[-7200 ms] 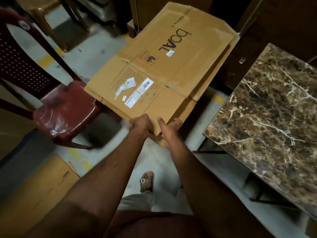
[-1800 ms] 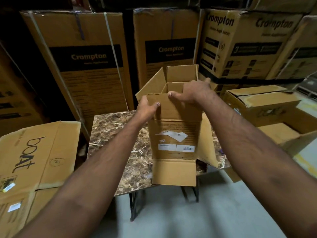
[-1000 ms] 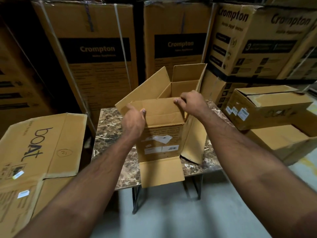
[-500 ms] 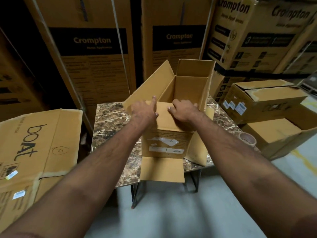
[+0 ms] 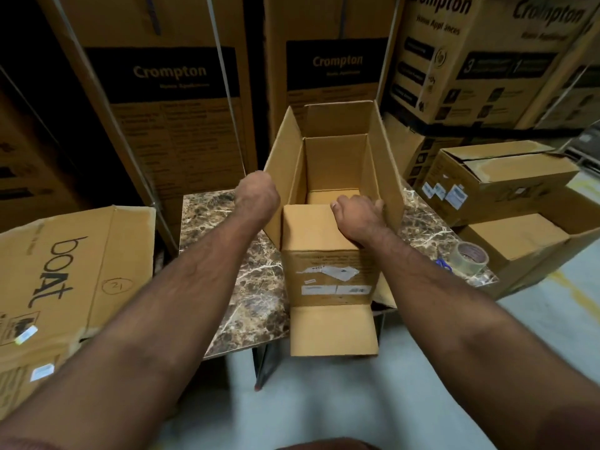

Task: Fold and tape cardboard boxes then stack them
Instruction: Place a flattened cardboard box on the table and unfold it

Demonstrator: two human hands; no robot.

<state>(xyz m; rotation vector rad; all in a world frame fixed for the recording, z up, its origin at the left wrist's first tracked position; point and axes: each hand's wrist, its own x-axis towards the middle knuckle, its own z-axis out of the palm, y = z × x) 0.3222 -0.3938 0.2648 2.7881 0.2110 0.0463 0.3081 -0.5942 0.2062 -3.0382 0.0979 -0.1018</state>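
Two hands show, a left hand [image 5: 258,196] and a right hand [image 5: 357,219], both at one open box [image 5: 328,254] that stands on one marble table [image 5: 227,241].

One roll of tape [image 5: 470,256] lies at the right end of the table, with one small blue thing [image 5: 443,264] just beside it; what that is cannot be told.

On the right are two more small boxes, an upper box [image 5: 500,183] and a lower box [image 5: 519,245].

On the left lies one flat box [image 5: 71,277] with "boat" written on it.

Far behind stand at least three big Crompton boxes: left one [image 5: 162,102], middle one [image 5: 331,63], right one [image 5: 480,50].
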